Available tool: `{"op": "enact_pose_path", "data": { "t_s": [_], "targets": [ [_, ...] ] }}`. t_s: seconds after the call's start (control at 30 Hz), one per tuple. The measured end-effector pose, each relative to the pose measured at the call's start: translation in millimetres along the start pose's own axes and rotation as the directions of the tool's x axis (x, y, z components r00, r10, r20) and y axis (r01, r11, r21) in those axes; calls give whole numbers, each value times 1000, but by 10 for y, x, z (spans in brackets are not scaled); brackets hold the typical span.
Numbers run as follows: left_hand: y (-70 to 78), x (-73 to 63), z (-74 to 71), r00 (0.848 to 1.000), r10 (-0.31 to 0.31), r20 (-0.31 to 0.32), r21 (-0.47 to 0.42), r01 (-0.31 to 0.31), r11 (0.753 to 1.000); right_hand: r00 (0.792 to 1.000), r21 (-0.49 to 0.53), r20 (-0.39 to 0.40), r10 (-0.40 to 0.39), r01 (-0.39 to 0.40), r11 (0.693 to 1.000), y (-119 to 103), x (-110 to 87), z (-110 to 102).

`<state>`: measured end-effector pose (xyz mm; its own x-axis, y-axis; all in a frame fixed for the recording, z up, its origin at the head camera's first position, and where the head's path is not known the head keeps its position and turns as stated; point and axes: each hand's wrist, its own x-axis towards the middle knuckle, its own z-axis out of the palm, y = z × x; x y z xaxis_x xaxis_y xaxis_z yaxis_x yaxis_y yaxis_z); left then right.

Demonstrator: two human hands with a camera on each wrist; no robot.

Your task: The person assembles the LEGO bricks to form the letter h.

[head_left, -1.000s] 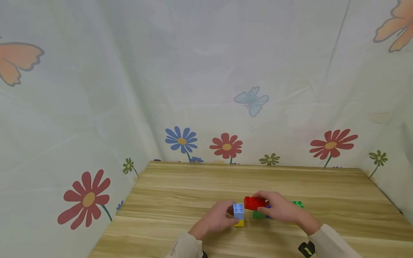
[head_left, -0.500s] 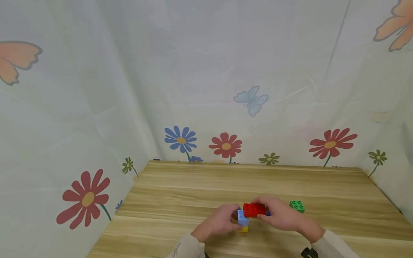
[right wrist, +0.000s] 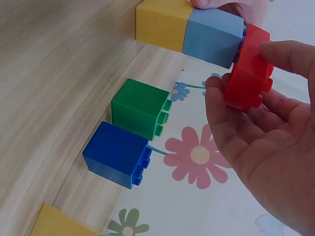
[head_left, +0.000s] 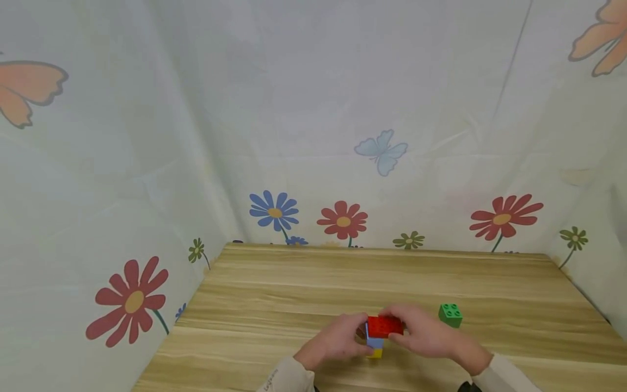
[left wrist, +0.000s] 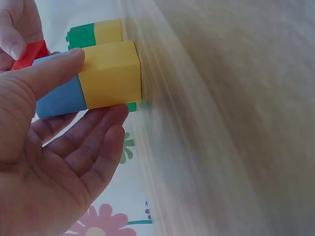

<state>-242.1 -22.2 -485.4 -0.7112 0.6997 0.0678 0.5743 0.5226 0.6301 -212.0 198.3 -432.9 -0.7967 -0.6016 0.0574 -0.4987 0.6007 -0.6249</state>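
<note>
My left hand (head_left: 338, 340) holds a two-brick stack upright on the table: a light blue toy brick (right wrist: 214, 37) above a yellow brick (left wrist: 110, 73). Thumb and fingers lie on opposite sides of it. With thumb and fingertips my right hand (head_left: 426, 332) grips a longer red brick (head_left: 384, 326) over the light blue one. One end of the red brick meets the light blue top, and a thin gap with studs shows between them in the right wrist view. The other end overhangs toward the right hand.
A green brick (right wrist: 140, 108) and a dark blue brick (right wrist: 115, 155) stand side by side on the table near the stack. Farther right, another green brick (head_left: 450, 314) tops a second yellow brick (left wrist: 108, 31). Flowered cloth (head_left: 392, 109) hangs behind the wooden table (head_left: 274, 283).
The red brick has come down toward me from beside the stack to the light blue brick's top. My left hand and its stack have shifted slightly right and nearer.
</note>
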Motion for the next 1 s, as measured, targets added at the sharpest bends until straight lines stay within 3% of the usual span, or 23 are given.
{"op": "enact_pose_path", "data": {
  "t_s": [0.47,1.0],
  "targets": [
    [5,-34,-36,999,9,-35,-72,-12,997,999,-33,-29,-39,38,999,18,-1,47],
    [71,32,7,996,-66,-66,-151,55,987,994,-44,-90,-60,56,997,80,17,61]
  ]
}}
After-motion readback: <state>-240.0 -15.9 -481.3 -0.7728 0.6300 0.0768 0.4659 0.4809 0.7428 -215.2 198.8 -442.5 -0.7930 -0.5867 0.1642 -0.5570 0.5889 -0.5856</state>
